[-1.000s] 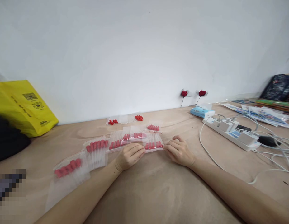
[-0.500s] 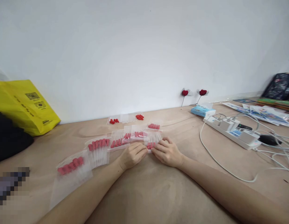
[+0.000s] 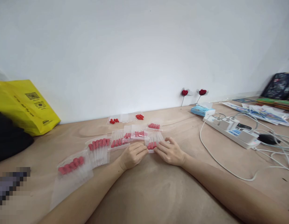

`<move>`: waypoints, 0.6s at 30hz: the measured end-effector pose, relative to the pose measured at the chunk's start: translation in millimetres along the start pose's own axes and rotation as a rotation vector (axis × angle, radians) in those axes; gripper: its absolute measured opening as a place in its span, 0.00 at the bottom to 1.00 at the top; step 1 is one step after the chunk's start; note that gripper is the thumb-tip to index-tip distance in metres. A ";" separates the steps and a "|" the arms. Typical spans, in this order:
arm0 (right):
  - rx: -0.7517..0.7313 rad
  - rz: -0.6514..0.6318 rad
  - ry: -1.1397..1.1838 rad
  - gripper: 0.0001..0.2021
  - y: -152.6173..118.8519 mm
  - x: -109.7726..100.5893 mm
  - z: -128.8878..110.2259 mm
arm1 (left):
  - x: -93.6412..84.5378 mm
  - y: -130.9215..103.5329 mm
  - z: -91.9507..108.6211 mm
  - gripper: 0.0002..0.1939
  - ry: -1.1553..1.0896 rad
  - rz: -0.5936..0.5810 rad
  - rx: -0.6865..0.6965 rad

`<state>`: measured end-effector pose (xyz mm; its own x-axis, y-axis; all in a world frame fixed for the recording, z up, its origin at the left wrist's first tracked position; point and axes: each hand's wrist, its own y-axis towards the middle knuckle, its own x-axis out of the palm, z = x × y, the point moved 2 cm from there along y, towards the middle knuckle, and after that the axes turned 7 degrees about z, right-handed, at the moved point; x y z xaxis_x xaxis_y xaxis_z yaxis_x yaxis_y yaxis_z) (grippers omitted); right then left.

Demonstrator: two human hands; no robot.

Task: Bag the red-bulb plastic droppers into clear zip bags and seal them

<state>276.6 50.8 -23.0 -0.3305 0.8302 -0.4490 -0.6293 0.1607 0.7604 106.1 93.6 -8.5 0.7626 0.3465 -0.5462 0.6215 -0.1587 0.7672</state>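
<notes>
Between my hands lies a clear zip bag [image 3: 154, 138] with a row of small red pieces in it, its zip edge toward me. My left hand [image 3: 134, 155] pinches the left end of that edge. My right hand [image 3: 170, 151] is closed on the right end, its fingers covering part of the bag. More clear bags of red pieces form a curved row to the left: a near one [image 3: 72, 165], a middle one [image 3: 99, 145] and a pair of overlapping bags [image 3: 135, 134]. Just behind the held bag is another small bag [image 3: 154, 126].
Two bags with red pieces [image 3: 114, 121] lie by the wall. At left are a yellow bag [image 3: 39, 104] and black cloth [image 3: 11, 140]. To the right stand a blue tissue pack [image 3: 202, 110], a white power strip [image 3: 246, 143] with loose cables, and two red flowers [image 3: 185, 92].
My right hand has slid slightly to the right along the bag's edge, showing more of the red pieces. My left hand stays in place.
</notes>
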 end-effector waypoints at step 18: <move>0.132 -0.151 -0.054 0.11 -31.2 -17.5 22.8 | -4.1 -7.1 -3.1 0.08 -0.031 -0.043 -0.095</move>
<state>318.1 43.4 -28.2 -0.1991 0.8182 -0.5394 -0.5697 0.3512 0.7430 98.0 96.2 -10.6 0.7414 0.3222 -0.5886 0.6355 -0.0553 0.7701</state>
